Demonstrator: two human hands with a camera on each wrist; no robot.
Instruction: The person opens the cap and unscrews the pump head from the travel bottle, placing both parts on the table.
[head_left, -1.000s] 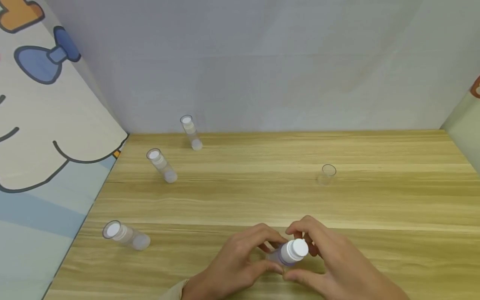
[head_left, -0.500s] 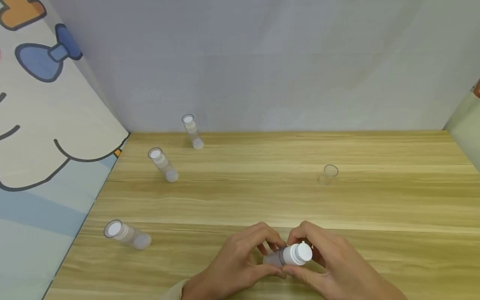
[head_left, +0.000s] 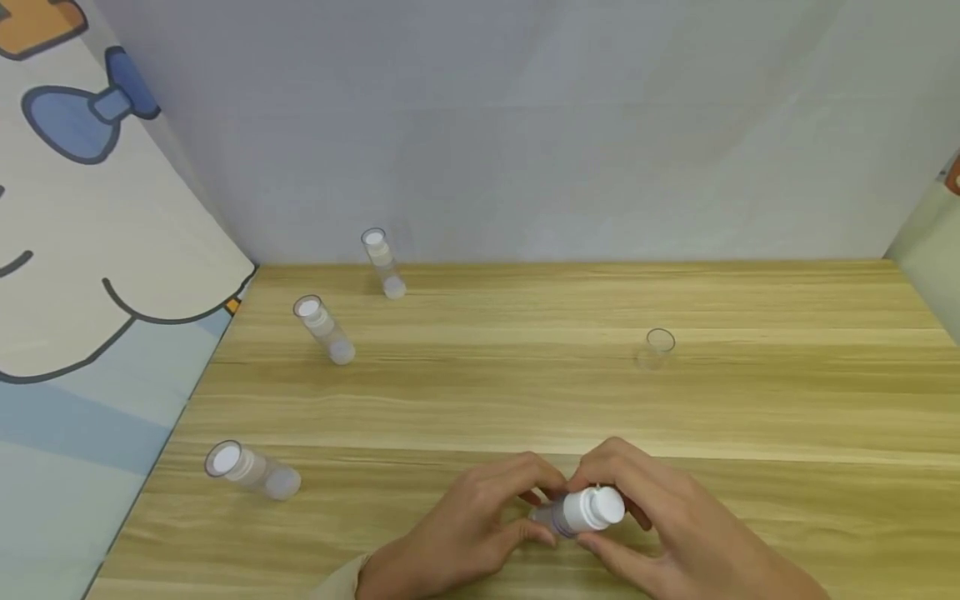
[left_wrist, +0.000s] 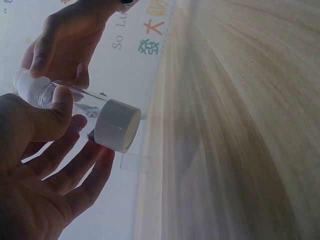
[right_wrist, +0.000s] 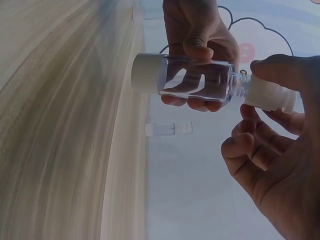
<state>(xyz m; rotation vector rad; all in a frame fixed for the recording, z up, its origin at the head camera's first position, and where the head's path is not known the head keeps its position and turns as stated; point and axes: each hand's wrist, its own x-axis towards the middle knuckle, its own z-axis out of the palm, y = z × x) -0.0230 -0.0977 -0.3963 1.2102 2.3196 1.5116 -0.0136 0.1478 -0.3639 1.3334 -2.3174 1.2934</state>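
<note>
My left hand [head_left: 468, 521] grips the clear body of a small pump bottle [right_wrist: 220, 75] with a white base, near the table's front. At its other end my right hand [head_left: 667, 521] pinches the white pump top [head_left: 587, 508] between thumb and fingers. A stretch of clear threaded neck [right_wrist: 240, 85] shows between body and top in the right wrist view. The bottle tilts, top towards the right, and is held off the table. In the left wrist view the white base [left_wrist: 117, 125] points away from the left palm.
A clear cover [head_left: 656, 350] stands alone at the right on the wooden table [head_left: 487, 375]. Three similar bottles with clear covers stand at the left: one near the front [head_left: 255, 472], one in the middle [head_left: 325, 331], one at the back [head_left: 384, 265]. A pale cloth wall rises behind.
The bottle has tipped further to the right since a second ago. My right fingers have come in closer around its white top. The standing bottles and the clear cover have stayed put.
</note>
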